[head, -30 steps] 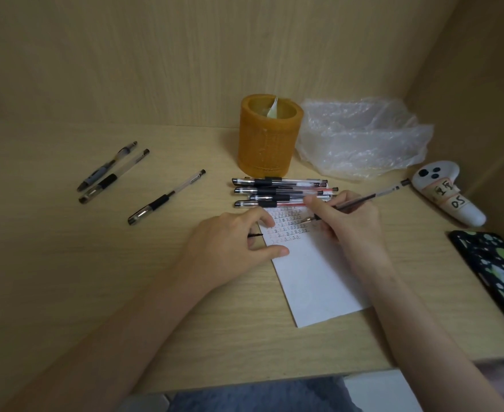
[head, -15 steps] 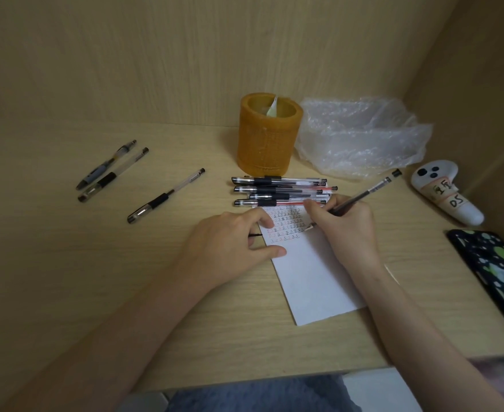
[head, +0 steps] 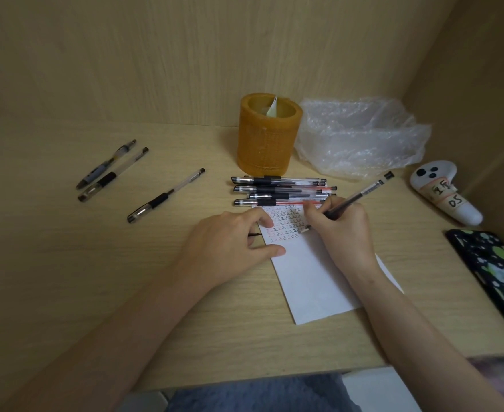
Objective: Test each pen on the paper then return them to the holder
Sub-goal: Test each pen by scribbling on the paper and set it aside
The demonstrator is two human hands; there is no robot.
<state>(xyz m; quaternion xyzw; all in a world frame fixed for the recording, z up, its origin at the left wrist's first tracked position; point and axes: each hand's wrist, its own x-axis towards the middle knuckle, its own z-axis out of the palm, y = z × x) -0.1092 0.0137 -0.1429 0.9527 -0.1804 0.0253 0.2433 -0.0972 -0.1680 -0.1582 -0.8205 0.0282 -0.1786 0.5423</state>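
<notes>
Grips a dark-barrelled pen (head: 360,194) in the right hand (head: 341,230), fingers curled round the lower barrel, tip down on the upper part of the paper (head: 313,281), far end tilting up and away to the right. Pins the paper's left edge with the left hand (head: 230,245), thumb and forefinger lying fairly straight on the sheet, clasping nothing so far as can be seen; beneath the palm, only a thin dark sliver, too small to name. Across the top of the sheet, rows of small red and black marks; below them, blank white. Just behind the paper, a stack of capped pens (head: 277,191) lying side by side, tips to the left, touching the sheet's top edge. Beyond these, upright near the back wall, the amber holder (head: 267,138), a pale folded slip (head: 272,108) poking up inside. Well to the left on the desk (head: 66,263), a single pen (head: 164,196) lying slantwise, and farther left a pair of pens (head: 111,168) close together. Right of the holder, a crumpled clear plastic bag (head: 360,135); nearer the right wall, a white controller (head: 444,194) with a handwritten label; at the right edge, a dark case (head: 494,272) dotted with green and white.
</notes>
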